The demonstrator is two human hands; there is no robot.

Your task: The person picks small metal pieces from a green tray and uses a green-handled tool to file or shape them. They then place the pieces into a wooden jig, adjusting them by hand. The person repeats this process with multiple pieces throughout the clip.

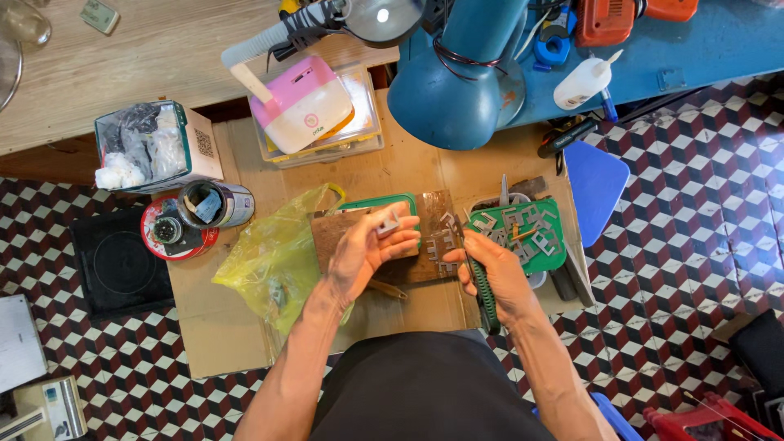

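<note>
My left hand (pixel 365 249) is closed on a small grey metal plate (pixel 389 224), held just above a brown wooden board (pixel 412 265). My right hand (pixel 498 273) grips a tool with a green ribbed handle (pixel 483 294); its tip reaches a stack of grey E-shaped metal plates (pixel 443 242) resting on the board. A green tray (pixel 558 255) right of that hand holds several more loose grey plates (pixel 523 224).
A yellow plastic bag (pixel 273 257) lies left of the board on cardboard (pixel 208 318). Two tins (pixel 196 216) and an open box (pixel 151 147) stand further left. A blue lamp (pixel 457 73), a pink-and-white device (pixel 302 102) and a blue stool (pixel 594 184) sit behind.
</note>
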